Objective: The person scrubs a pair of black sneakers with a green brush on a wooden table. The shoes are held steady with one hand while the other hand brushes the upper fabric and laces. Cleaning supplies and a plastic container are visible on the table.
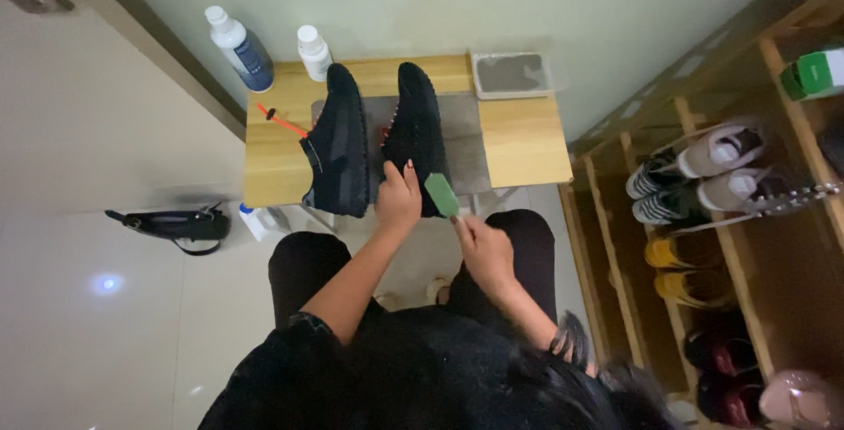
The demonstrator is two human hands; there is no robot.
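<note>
The black knit sneaker (415,127) on the right of the pair lies on a grey mat (462,144) in the middle of a small light wooden table (519,140), toe pointing away from the person. The left hand (398,200) grips its heel end, fingers wrapped over the collar. The right hand (486,250) is closed around the handle of a small green brush (441,194), whose head sits just beside the sneaker's heel, close to the left hand.

The second black knit sneaker (338,144) lies parallel to the left, with an orange-red lace (281,120) trailing from it across the wood. At the table's far edge stand a white bottle with a dark blue label (240,50) and a smaller white bottle (313,51); a shallow grey tray (512,74) sits at the far right corner. A black bag (171,223) lies on the pale floor to the left, and a wooden shoe rack (730,245) holding several pairs stands to the right.
</note>
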